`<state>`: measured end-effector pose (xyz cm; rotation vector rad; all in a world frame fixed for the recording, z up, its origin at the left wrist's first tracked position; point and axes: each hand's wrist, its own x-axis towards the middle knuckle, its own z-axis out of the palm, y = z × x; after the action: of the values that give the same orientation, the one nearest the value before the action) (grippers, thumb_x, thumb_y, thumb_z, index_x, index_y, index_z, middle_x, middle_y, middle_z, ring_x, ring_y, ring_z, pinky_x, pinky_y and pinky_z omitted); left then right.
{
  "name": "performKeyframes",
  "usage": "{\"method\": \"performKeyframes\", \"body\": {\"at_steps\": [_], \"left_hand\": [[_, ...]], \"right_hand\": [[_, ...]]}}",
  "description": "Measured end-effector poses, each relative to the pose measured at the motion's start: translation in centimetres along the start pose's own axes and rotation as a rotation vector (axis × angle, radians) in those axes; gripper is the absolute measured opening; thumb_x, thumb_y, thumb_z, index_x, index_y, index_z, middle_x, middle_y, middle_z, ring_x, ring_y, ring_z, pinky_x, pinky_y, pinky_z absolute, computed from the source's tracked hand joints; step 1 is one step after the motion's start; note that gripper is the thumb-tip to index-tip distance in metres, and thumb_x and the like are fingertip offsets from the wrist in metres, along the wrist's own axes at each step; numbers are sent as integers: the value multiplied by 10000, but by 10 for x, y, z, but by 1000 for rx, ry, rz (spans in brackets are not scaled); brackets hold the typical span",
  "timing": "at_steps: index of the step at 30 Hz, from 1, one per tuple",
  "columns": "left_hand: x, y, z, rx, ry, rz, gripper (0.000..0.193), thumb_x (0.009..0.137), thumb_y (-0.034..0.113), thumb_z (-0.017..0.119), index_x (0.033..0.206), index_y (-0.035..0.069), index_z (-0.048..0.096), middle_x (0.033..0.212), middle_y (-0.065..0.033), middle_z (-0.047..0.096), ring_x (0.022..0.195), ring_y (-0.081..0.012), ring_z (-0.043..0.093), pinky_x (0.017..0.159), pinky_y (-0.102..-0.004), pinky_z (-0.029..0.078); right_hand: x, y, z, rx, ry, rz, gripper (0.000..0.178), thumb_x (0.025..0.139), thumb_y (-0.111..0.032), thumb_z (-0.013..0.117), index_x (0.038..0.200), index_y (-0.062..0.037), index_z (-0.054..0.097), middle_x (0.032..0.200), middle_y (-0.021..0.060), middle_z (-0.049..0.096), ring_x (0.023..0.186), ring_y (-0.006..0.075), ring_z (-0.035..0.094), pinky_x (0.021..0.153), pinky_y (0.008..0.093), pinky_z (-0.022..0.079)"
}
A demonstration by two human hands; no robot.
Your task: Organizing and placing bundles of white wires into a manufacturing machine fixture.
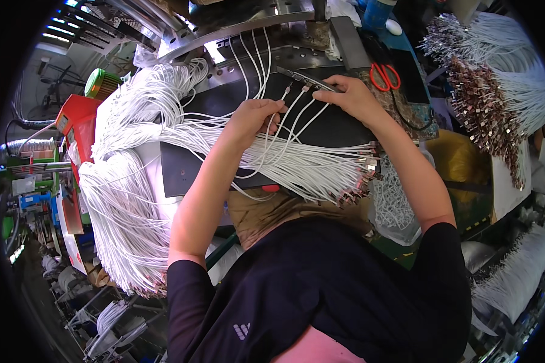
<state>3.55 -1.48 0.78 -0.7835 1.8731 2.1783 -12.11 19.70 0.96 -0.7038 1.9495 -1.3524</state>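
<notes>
My left hand (257,121) is closed, thumb and fingers pinched around thin white cables (283,124) over a black work surface (206,100). Small metal-tipped connectors (306,88) end a few of these cables, just beyond the fingertips. To the right, my right hand (352,100) grips a slim, pointed metal tool (306,77), whose exact kind I cannot make out. Its tip points to the far left, above the connectors. Below both hands a thick bundle of white cables (309,163) lies across the surface, with its connector ends (360,175) toward the right.
Heaped white cables (127,212) hang over the left side near a red machine part (79,118). A metal fixture (242,27) stands at the far side. Red-handled scissors (384,77) lie at right; more cable bundles (496,78) and a clear plastic bag (399,199) are beyond my right arm.
</notes>
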Motion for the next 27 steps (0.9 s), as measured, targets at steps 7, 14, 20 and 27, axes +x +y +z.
{"method": "performKeyframes", "body": {"at_steps": [7, 14, 20, 27], "left_hand": [[-7, 1, 3, 19, -34, -30, 255, 963, 254, 605, 937, 26, 716, 690, 25, 584, 580, -86, 531, 571, -217, 422], [-12, 0, 7, 118, -30, -39, 303, 966, 288, 596, 898, 28, 733, 672, 14, 604, 581, -91, 552, 586, -224, 445], [-23, 38, 14, 838, 153, 229, 321, 974, 316, 571, 967, 36, 729, 764, -63, 689, 664, -189, 643, 614, -312, 507], [43, 50, -48, -411, 270, 192, 474, 974, 419, 592, 1188, -3, 607, 867, -67, 664, 656, -182, 589, 601, -289, 457]], "right_hand": [[0, 6, -3, -47, -106, -50, 385, 847, -257, 775, 1120, -8, 669, 894, 30, 691, 786, 82, 610, 695, 242, 487], [-6, -4, -2, -177, -149, -101, 349, 865, -255, 750, 1114, -23, 673, 880, 30, 683, 778, 90, 606, 693, 247, 476], [11, 8, -12, -822, 60, -536, 279, 896, -221, 696, 1115, -49, 673, 922, 73, 667, 887, 239, 642, 782, 313, 490], [149, -13, 32, -669, 519, -806, 340, 955, -285, 583, 1189, -41, 619, 1133, 190, 609, 1094, 366, 570, 942, 438, 445]]}}
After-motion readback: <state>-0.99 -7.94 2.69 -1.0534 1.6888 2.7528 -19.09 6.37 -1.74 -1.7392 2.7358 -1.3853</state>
